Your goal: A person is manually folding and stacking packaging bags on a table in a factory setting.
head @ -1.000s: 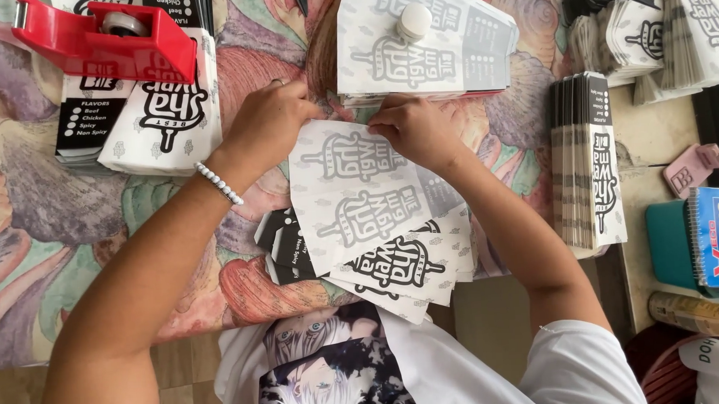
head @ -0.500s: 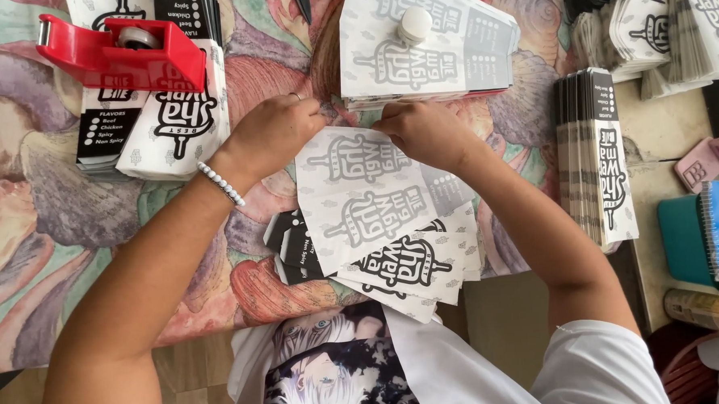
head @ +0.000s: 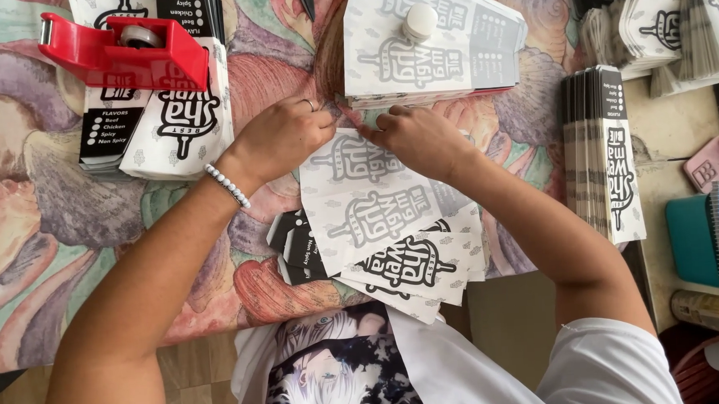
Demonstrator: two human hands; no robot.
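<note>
left hand (head: 280,137) and right hand (head: 421,139) | both pressing far edge of white printed paper sheet (head: 376,205) | paper stack (head: 433,45) just beyond | red tape dispenser (head: 122,51) far left

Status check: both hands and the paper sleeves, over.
Left hand and right hand both pressing the far edge of the top paper sleeve. Finished pile just beyond the fingers, nothing in the way.

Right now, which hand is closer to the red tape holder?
Left. The left hand rests on the printed paper bag, just right of and below the red tape dispenser. The right hand lies farther right, past the left hand.
</note>
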